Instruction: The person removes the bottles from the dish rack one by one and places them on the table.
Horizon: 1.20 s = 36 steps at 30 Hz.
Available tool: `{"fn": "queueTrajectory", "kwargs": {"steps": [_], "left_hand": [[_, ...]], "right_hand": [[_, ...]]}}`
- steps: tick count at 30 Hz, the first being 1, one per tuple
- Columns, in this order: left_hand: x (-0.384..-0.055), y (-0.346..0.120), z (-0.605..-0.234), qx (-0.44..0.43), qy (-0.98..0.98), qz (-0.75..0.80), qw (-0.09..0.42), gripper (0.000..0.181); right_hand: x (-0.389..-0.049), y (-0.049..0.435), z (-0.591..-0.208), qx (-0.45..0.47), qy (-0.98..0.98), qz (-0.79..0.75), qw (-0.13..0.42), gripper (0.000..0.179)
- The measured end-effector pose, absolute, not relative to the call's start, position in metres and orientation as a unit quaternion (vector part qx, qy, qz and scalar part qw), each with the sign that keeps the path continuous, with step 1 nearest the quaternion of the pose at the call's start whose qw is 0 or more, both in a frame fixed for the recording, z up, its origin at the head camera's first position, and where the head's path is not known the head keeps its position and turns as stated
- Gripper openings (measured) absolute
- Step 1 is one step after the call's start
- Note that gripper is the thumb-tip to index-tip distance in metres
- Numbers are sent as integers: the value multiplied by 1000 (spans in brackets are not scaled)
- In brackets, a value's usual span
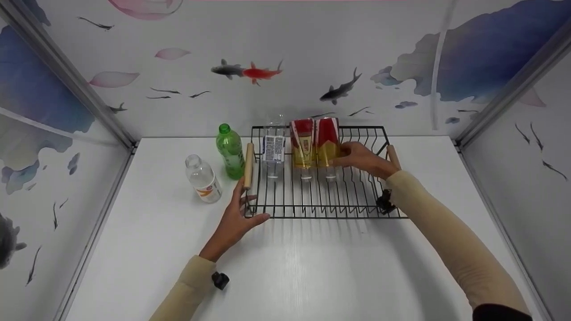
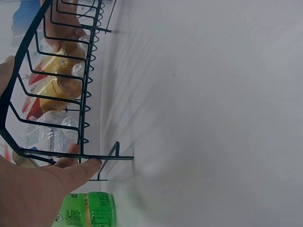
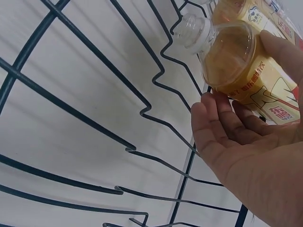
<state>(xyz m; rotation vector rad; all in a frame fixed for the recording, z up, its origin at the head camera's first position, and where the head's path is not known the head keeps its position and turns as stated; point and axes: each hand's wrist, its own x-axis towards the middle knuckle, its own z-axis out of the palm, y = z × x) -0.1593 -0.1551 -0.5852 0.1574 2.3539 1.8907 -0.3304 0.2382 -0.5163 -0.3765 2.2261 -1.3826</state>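
A black wire rack (image 1: pixel 285 211) with wooden side handles stands on the white table. My left hand (image 1: pixel 234 214) holds its front left corner; some fingers reach through the side wires and the thumb lies along the front bar. My right hand (image 1: pixel 363 158) holds the rightmost red and yellow bottle (image 1: pixel 328 142), its thumb on one side and fingers beneath, as the right wrist view shows. Another red and yellow bottle (image 1: pixel 303 145) leans right beside it. Left of these is a clear bottle (image 1: pixel 273 149) with a white label. All three sit neck down in the rack.
Left of the rack, a green bottle (image 1: pixel 232 154) stands upright by the wooden handle (image 1: pixel 249 167). A clear bottle with an orange label (image 1: pixel 204 180) stands nearer the front. Printed walls (image 1: pixel 294 35) with fish enclose the table (image 1: pixel 312 267) at the back and sides.
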Motion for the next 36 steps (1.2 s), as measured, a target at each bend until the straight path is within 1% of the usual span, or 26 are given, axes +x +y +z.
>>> {"fn": "queueTrajectory", "kwargs": {"steps": [5, 13, 19, 26, 36], "left_hand": [[-159, -154, -584, 51, 778, 623, 60, 129], [-159, -154, -584, 48, 785, 615, 65, 128], [-159, -155, -584, 45, 785, 615, 66, 128], [-159, -157, -583, 45, 789, 610, 64, 128], [-161, -156, -584, 51, 788, 610, 65, 127]], "right_hand": [[-328, 244, -513, -115, 814, -517, 240, 73], [-321, 256, -503, -114, 811, -527, 227, 72], [-311, 262, -495, -107, 818, -523, 213, 75], [-296, 268, -485, -67, 848, -487, 200, 90], [-280, 275, -481, -99, 836, -510, 176, 84]]}}
